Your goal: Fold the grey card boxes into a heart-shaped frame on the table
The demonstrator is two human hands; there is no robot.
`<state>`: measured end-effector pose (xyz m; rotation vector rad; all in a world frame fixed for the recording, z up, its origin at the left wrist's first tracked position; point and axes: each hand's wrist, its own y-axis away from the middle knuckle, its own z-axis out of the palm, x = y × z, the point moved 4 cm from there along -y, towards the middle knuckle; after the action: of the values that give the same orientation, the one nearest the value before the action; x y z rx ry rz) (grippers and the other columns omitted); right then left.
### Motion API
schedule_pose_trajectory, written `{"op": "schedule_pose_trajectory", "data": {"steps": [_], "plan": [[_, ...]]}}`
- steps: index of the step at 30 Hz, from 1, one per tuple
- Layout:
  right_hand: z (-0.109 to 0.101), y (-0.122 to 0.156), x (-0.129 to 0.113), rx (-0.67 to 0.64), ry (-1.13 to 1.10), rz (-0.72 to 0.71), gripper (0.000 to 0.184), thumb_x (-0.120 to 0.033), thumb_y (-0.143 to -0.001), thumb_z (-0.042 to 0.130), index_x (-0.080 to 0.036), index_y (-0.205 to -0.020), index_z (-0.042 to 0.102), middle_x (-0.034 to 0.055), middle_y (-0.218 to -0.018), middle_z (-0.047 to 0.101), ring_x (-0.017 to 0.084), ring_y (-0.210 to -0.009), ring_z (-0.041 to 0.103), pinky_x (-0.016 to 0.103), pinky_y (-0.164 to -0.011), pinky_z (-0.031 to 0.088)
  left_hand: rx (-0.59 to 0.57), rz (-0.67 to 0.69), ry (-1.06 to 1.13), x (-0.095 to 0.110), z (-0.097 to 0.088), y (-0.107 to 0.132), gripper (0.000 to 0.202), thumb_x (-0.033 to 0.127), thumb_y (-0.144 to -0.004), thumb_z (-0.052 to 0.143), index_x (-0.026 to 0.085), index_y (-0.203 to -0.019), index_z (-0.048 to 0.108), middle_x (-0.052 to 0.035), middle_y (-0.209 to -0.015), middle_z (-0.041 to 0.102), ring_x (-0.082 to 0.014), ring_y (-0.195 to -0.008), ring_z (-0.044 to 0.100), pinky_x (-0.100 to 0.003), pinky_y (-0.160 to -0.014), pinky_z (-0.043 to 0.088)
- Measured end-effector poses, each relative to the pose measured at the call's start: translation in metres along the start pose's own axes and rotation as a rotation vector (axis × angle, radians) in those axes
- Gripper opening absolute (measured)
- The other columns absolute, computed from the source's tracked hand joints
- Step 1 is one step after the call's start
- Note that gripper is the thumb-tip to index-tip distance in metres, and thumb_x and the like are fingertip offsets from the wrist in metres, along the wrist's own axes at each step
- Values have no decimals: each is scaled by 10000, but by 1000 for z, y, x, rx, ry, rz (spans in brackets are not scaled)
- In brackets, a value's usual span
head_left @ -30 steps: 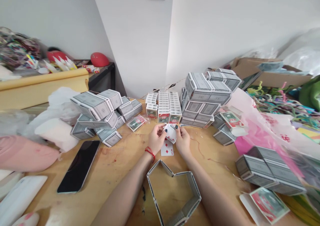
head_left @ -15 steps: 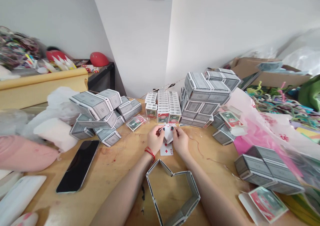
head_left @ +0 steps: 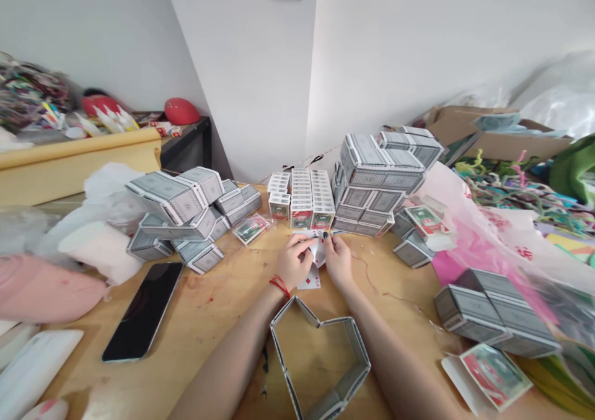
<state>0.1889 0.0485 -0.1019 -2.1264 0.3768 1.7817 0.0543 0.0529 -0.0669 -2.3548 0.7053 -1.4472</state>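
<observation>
Clock: middle at the held playing cards, with 12 o'clock toward the wall
Left arm: slanting up from 7 o'clock, red string bracelet round the wrist
Left hand: palm down, at the 9 o'clock side of the held cards; fingers bent and laid over them; cannot tell if pinching
Right arm: slanting up from 5 o'clock, bare
Right hand: at the 3 o'clock side, dark-nailed thumb on top of the held cards, fingers curled in, pinching the edge
Held cards: between both hands, just above the wooden table
Red diamond card: face up on the table, peeking out at 6 o'clock
Card ring: heart-like, at 6 o'clock, between both arms
Small card boxes: in rows at 12 o'clock
Tall gray block stack: between 1 and 2 o'clock
Low gray block pile: between 9 and 10 o'clock
Black phone: flat, between 8 and 9 o'clock
</observation>
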Motion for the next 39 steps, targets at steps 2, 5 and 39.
{"op": "schedule_pose_trajectory", "data": {"steps": [2,5,39], "plan": [[3,-1,-2,-60,-99,12,340,-482,-759,510,-163,-807,618,32,-725,633,148,-630,534,249,-589,409,-10,13,13,0,0,0,339,66,-742,466,210,-986,653,-57,-968,590,-151,-866,576,-292,-750,495],[5,-2,-3,-109,-216,58,338,-479,-724,564,-158,-808,629,39,-745,642,150,-636,544,256,-601,423,-7,-6,77,0,-1,0,324,64,-751,449,209,-957,654,-57,-973,590,-157,-896,571,-280,-731,494],[8,-1,-14,-390,-704,270,361,-330,-602,733,-190,-924,655,50,-898,672,176,-773,623,345,-757,486,307,-397,160,-29,-14,2,149,299,-830,466,177,-744,472,-19,-717,559,-133,-657,536,-250,-611,429]]}}
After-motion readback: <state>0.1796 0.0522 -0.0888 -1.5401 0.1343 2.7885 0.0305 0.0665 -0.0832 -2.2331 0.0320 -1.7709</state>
